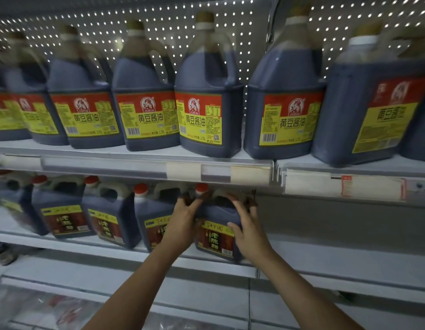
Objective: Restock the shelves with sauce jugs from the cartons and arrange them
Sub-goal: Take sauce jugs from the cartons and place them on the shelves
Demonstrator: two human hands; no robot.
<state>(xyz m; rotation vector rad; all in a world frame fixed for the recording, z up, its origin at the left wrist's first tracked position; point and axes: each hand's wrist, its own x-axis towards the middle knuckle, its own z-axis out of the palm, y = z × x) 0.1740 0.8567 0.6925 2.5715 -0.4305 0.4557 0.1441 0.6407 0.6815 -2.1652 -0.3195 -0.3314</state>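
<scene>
We are looking at a big store shelf with two rows of dark jugs. The top shelf [135,160] is the biggest part of what we see, and it holds a full row of tall soy jugs [144,96] with red and yellow labels, standing side by side with their labels to the front, so we think shoppers can read them. Under it is the lower shelf [125,254], where shorter jugs with red caps [106,215] stand in a line from the left. That line stops at the jug in our hands, and the shelf to the right of it is bare, so we think the row is being filled from left to right. The jug we hold [217,234] stands at the right end of the line, close beside its neighbor, with its label facing us. Our left hand [182,222] is wrapped round its left side, fingers curled up near the red cap [202,188]. Our right hand [248,225] grips the right side, fingers over the top by the handle and thumb on the front. We use both hands because a full jug looks heavy, and two hands let us turn it straight. We think the jug may need a small push back to line up with the rest.
</scene>
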